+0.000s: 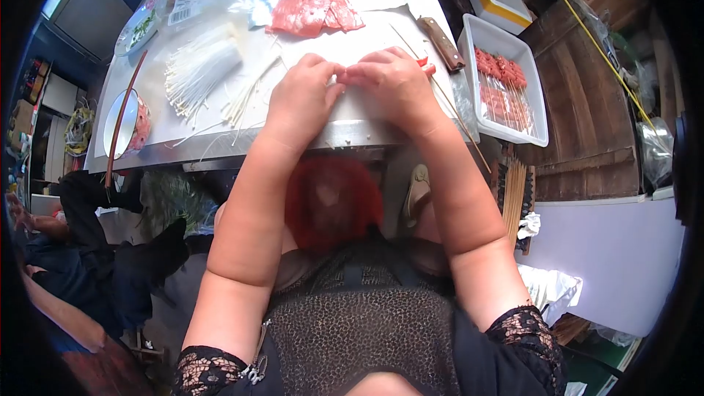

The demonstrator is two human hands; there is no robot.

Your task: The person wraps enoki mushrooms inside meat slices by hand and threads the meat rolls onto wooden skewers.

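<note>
My left hand (pixel 304 95) and my right hand (pixel 396 88) meet over the white work surface near its front edge. The fingers of both are pinched together, fingertips touching or nearly so; what lies between them is hidden. Left of my left hand lies a bunch of enoki mushrooms (pixel 202 70), with loose strands (pixel 248 95) beside it. Thin slices of raw meat (pixel 315 13) are stacked beyond my hands. A wooden skewer (pixel 458 116) lies by my right hand, its lower end past the table edge; red pieces (pixel 428 69) show close to that hand.
A knife's wooden handle (pixel 441 42) lies at the right. The white tray (pixel 541 95) beside it holds skewered meat (pixel 502 73). More skewers (pixel 515 191) stand below. A bowl (pixel 121 125) with a stick across it is at left. Another person's arm (pixel 66 319) shows lower left.
</note>
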